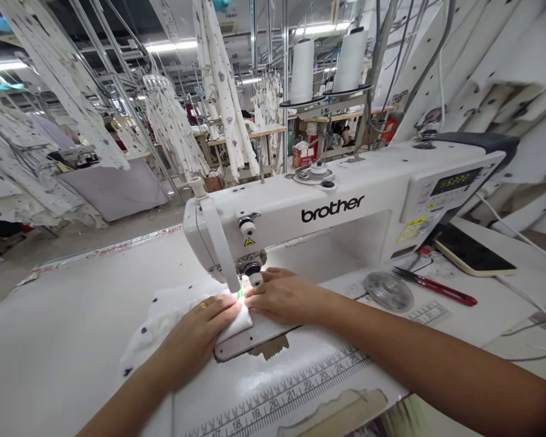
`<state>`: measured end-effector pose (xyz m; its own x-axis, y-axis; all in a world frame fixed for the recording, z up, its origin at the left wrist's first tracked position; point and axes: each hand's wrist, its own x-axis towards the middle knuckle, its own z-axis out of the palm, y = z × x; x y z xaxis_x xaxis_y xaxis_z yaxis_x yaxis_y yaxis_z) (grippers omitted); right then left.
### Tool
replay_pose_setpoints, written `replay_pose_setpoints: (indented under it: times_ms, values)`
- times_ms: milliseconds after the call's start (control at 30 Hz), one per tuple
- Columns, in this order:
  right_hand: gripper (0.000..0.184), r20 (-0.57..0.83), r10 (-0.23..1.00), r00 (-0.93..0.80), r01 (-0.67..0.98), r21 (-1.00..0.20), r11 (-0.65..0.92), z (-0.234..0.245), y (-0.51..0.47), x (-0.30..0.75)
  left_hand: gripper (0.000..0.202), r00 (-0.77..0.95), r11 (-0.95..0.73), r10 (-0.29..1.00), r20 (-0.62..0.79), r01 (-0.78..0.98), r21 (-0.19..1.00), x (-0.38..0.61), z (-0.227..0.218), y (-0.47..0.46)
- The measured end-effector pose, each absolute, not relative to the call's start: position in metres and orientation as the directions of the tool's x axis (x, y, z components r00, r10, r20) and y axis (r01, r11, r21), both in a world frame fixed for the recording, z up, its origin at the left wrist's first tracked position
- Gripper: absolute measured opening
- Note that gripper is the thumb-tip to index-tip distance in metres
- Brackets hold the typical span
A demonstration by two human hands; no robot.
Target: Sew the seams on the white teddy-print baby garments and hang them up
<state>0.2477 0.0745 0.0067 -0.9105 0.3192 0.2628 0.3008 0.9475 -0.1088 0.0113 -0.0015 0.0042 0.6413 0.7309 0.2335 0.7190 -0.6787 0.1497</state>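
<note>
Closest to me, my forearms (418, 340) reach across a white sewing table (59, 315) toward a Brother sewing machine (332, 212) at frame centre. My left hand (195, 331) and right hand (282, 297), fingers together, press folded dotted white fabric (227, 312) flat, right beside the presser foot (241, 290).

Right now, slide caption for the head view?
Left hand and right hand press white dotted fabric under the head of a Brother sewing machine.
</note>
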Motion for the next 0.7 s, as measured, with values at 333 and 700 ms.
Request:
replay_pose_setpoints:
  times_ms: [333, 700]
  values:
    - [0.017, 0.263, 0.366, -0.892, 0.355, -0.090, 0.930, 0.011, 0.081, 0.251, 0.044, 0.656, -0.680, 0.732, 0.184, 0.718, 0.146, 0.000, 0.006, 0.018]
    - [0.017, 0.397, 0.177, -0.900, 0.140, -0.121, 0.983, 0.004, 0.085, 0.257, 0.044, 0.541, -0.612, 0.789, 0.290, 0.735, 0.292, 0.014, -0.003, -0.012]
